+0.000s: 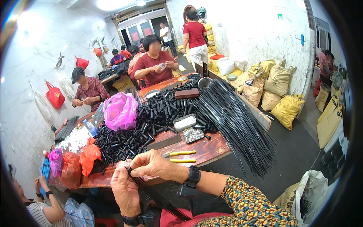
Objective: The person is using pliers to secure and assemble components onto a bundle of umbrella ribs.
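Both hands meet over the table's near edge. My left hand (125,191) is closed round a bundle of thin black rods (160,198), which slants down to the right toward my lap. My right hand (160,166) pinches thumb and fingertips together at the upper end of the rods. What lies in that pinch is too small to make out. A small pale bit (123,164) shows by the left fingertips. Just beyond my right hand lie pliers with yellow handles (182,153). A flat metal bar (165,142) rests behind them.
A heap of short black tubular pieces (124,143) covers much of the table (211,149). Long black rods (234,125) overhang its right edge. A tray of small metal parts (193,134) and a pink bag (120,111) sit among them. Co-workers sit across and at left.
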Tool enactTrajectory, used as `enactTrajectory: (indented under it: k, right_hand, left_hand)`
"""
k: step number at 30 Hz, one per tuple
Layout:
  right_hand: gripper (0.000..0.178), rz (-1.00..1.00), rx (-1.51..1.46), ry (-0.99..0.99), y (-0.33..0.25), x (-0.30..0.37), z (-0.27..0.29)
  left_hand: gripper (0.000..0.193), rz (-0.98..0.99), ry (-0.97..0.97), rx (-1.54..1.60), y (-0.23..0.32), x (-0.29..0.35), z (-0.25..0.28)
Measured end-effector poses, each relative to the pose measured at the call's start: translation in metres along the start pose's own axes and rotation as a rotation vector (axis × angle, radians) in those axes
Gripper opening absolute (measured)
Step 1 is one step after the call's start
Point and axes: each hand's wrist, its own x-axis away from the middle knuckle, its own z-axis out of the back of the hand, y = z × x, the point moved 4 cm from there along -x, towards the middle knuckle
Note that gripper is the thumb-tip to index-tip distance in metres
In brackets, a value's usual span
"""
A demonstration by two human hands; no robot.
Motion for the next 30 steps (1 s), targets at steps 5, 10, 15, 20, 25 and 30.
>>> enactTrajectory:
  k: [5,10,15,20,25,30]
  right_hand:
    - [0.014,-0.108,0.052,-0.028,-0.010,0.010,-0.013]
    - [0.011,-0.094,0.074,0.020,-0.004,0.012,-0.027]
    - [0.011,-0.029,0.157,0.144,-0.021,0.020,-0.032]
    - [0.015,-0.035,0.144,0.059,-0.008,0.011,-0.026]
    - [0.016,-0.052,0.119,0.063,-0.009,0.016,-0.035]
    - [0.013,-0.080,0.037,0.073,-0.005,0.018,-0.037]
  left_hand:
    - [0.016,0.070,-0.048,0.029,0.013,0.011,0.000]
    - [0.007,-0.138,0.081,-0.195,0.023,0.017,0.019]
    - [0.006,-0.125,0.077,-0.251,0.021,0.010,0.008]
    - [0.021,0.001,-0.027,-0.088,0.025,0.017,0.030]
    - [0.025,-0.029,-0.124,-0.144,0.027,0.024,0.026]
    - [0.023,-0.084,-0.090,-0.120,0.026,0.027,0.026]
